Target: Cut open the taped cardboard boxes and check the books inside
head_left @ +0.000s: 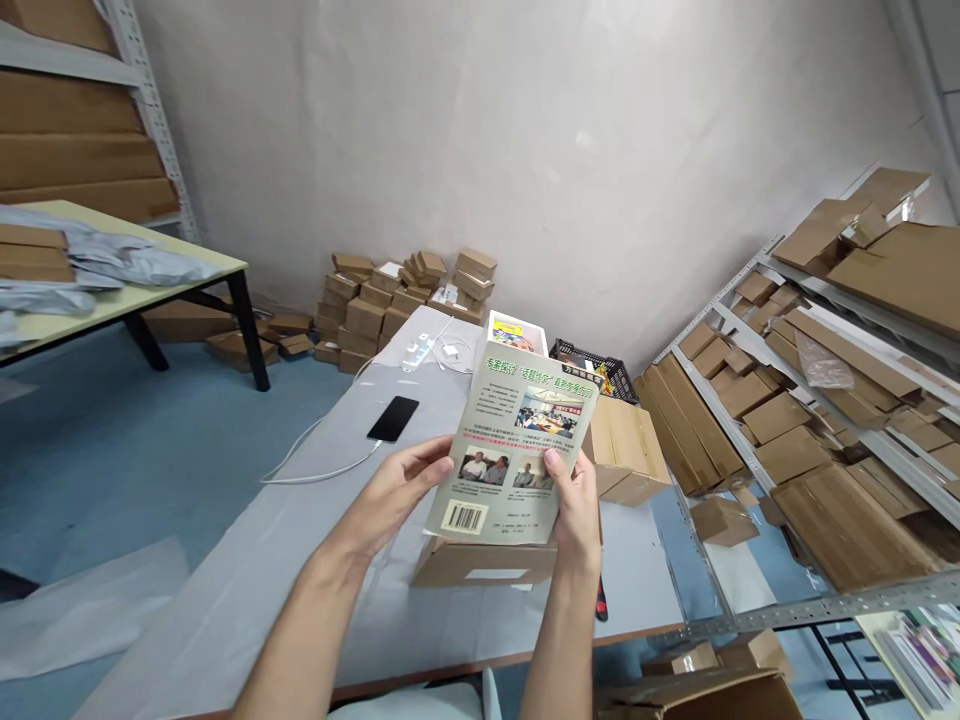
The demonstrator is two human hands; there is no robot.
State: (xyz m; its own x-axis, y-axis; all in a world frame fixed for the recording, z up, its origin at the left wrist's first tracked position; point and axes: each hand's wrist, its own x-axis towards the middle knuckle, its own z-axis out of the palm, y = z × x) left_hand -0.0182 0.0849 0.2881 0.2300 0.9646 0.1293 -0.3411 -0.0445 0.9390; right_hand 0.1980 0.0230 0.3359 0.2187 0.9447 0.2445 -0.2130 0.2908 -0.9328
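Note:
A thin book (pixel 502 500) with photos, printed text and a barcode is held up over the table, its printed face toward me. My right hand (pixel 576 505) grips its right edge, the thumb lying on the printed face. At the book's left edge, my left hand (pixel 405 490) has its thumb and fingers around the edge. Directly beneath the book is a cardboard box (pixel 480 565) with a white label. A black phone (pixel 394 419) on a white cable lies left of the book on the table (pixel 300 560).
Beyond the book are a white box (pixel 517 332), a black crate (pixel 600 368) and a taped carton (pixel 626 450). A red and black object (pixel 601 600) lies near the front edge. Stacked cartons (pixel 365 318) stand by the wall; shelves (pixel 847 420) fill the right.

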